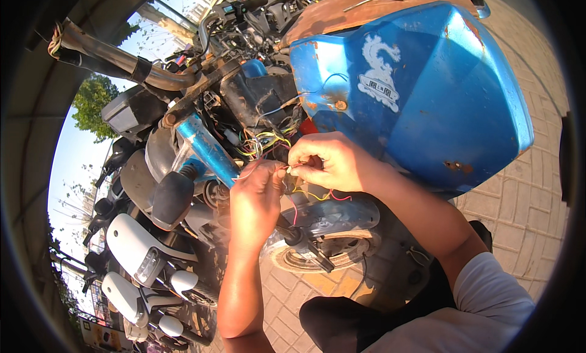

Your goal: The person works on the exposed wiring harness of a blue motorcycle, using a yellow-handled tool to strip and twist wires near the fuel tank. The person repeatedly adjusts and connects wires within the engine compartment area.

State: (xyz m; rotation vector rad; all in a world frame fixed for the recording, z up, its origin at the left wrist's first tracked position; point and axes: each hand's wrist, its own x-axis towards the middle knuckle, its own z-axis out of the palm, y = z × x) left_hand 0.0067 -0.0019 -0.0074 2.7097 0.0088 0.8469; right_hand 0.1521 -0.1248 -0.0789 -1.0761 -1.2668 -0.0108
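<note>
Reddish thin wire [283, 168] is pinched between the left hand [256, 185] and the right hand [336, 160] — the fingers of both closed narrowly on it — just left of the blue panel [452, 102]. Its short visible stretch runs crosswise from hand to hand, one end pointing toward the panel; the fingers cover its tips. Left of the panel, plastic-coated wires [265, 143] loop in a yellow, green and white tangle. Farther left slants a scuffed metal tube [207, 148]. Below the panel's left part are a smooth, curved mudguard [336, 215] and a dusty, round tyre [290, 259]. The panel itself is glossy and faceted — rust-spotted too.
</note>
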